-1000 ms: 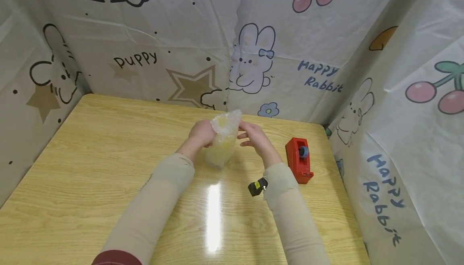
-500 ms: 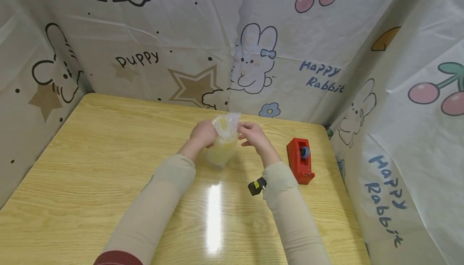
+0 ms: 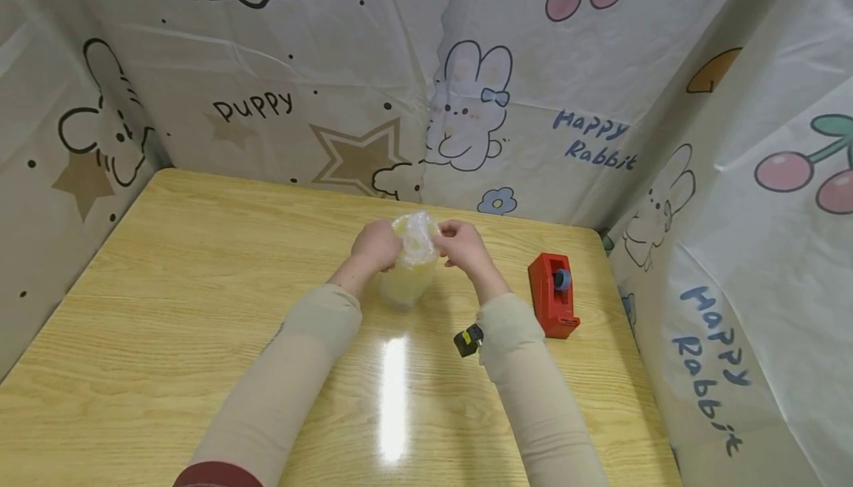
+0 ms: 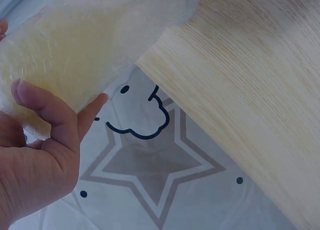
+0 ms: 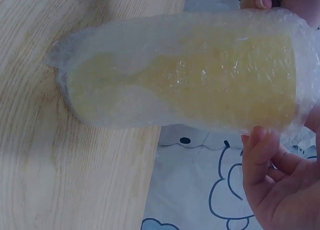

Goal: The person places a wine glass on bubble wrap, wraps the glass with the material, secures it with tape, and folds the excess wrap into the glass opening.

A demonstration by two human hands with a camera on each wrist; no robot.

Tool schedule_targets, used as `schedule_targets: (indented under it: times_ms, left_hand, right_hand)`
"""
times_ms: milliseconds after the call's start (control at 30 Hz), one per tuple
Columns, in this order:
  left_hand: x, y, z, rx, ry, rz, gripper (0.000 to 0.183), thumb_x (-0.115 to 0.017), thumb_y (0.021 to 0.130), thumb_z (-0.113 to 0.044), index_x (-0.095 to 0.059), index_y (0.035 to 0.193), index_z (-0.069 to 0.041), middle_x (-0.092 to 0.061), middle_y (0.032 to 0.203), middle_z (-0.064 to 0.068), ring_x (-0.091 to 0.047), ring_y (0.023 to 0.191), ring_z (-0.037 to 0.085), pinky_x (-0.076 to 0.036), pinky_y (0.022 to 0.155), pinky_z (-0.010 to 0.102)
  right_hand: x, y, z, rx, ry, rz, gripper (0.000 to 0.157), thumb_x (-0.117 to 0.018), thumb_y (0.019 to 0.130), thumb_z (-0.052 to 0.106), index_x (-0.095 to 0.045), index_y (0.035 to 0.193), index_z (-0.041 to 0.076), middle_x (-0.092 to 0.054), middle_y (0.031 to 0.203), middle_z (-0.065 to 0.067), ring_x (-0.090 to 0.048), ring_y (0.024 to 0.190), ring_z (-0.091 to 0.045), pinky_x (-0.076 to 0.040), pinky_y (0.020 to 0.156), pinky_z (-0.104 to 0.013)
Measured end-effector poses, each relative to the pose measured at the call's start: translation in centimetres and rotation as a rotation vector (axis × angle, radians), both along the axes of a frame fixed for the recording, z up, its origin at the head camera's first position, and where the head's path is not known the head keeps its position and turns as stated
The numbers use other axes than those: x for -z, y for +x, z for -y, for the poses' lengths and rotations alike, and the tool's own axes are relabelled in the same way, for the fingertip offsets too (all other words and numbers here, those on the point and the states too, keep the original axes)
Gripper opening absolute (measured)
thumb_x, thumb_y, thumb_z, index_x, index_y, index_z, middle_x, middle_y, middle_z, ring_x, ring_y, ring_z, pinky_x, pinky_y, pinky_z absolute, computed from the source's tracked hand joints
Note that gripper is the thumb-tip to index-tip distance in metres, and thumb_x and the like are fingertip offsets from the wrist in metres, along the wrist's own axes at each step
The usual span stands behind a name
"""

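Note:
A yellow goblet-shaped thing wrapped in bubble wrap [image 3: 408,280] stands on the table between my hands. Its stem and foot show faintly through the layers in the right wrist view. My left hand [image 3: 378,244] grips the upper left side of the bubble wrap; in the left wrist view its fingers [image 4: 65,112] curl at the wrapped upper end. At the upper right, my right hand [image 3: 463,244] pinches the loose top edge of the wrap, while some fingertips [image 5: 265,137] lie along the side. Part of the wrap's top is hidden by the fingers.
A red tape dispenser [image 3: 553,296] with a small blue roll stands right of my right hand. A small black device [image 3: 469,340] sits at the right wrist. Printed cloth [image 3: 353,87] hangs behind the wooden table [image 3: 200,265] and along both sides.
The wrap's raised top flap has been folded down and inward over the opening. My right hand has moved slightly, its fingers closing on the wrap's edge. The left hand stays in place.

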State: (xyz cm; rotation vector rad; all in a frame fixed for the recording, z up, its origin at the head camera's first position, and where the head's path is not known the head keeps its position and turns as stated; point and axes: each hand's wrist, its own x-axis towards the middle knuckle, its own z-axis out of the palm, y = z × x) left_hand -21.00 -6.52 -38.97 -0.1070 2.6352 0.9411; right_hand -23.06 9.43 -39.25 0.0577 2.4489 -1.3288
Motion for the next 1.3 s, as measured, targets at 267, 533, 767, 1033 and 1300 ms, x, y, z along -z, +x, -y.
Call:
schedule_targets:
  times_ms: [267, 533, 767, 1033, 1300]
  left_hand:
    - [0.2, -0.1, -0.3, -0.003, -0.003, 0.0, 0.024, -0.042, 0.093, -0.01, -0.062, 0.088, 0.003, -0.049, 0.049, -0.001, -0.046, 0.042, 0.008, -0.037, 0.041, 0.016]
    - [0.2, 0.0, -0.7, -0.003, 0.002, -0.001, 0.024, -0.042, 0.09, -0.007, -0.057, 0.071, -0.004, -0.048, 0.049, 0.0, -0.045, 0.043, 0.009, -0.035, 0.04, 0.017]
    - [0.1, -0.1, -0.6, -0.014, -0.014, 0.02, 0.024, -0.042, 0.093, -0.01, -0.06, 0.079, -0.002, -0.047, 0.05, 0.0, -0.042, 0.041, 0.008, -0.034, 0.039, 0.017]
    - [0.1, -0.1, -0.5, -0.015, -0.026, 0.024, 0.026, -0.042, 0.094, -0.011, -0.063, 0.098, 0.004, -0.049, 0.053, 0.0, -0.044, 0.043, 0.008, -0.035, 0.039, 0.016]
    - [0.4, 0.0, -0.6, -0.019, -0.028, 0.023, 0.03, -0.042, 0.093, -0.011, -0.058, 0.112, 0.005, -0.053, 0.061, 0.002, -0.046, 0.046, 0.009, -0.038, 0.041, 0.016]
  right_hand:
    - [-0.9, -0.1, 1.1, -0.007, 0.232, -0.053, 0.025, -0.054, 0.082, 0.002, -0.056, 0.106, -0.001, -0.054, 0.089, -0.008, -0.053, 0.068, -0.017, -0.047, 0.051, -0.02]
    - [-0.9, -0.2, 2.8, -0.032, 0.543, -0.112, 0.052, -0.055, 0.078, -0.003, -0.045, 0.129, -0.001, -0.059, 0.118, -0.017, -0.06, 0.095, -0.029, -0.053, 0.07, -0.036]
    - [-0.7, -0.5, 1.7, -0.094, 0.386, -0.066, 0.048, -0.056, 0.079, 0.005, -0.048, 0.126, -0.002, -0.059, 0.113, -0.016, -0.058, 0.086, -0.025, -0.054, 0.067, -0.032]
    - [-1.2, -1.2, 0.1, -0.141, 0.141, 0.118, 0.037, -0.057, 0.089, 0.026, -0.056, 0.116, 0.001, -0.053, 0.087, -0.004, -0.054, 0.074, -0.017, -0.049, 0.054, -0.02]
    - [-1.4, -1.2, 1.1, -0.129, 0.34, 0.05, 0.036, -0.069, 0.081, 0.023, -0.057, 0.108, 0.002, -0.058, 0.088, -0.005, -0.053, 0.069, -0.015, -0.048, 0.063, -0.026]
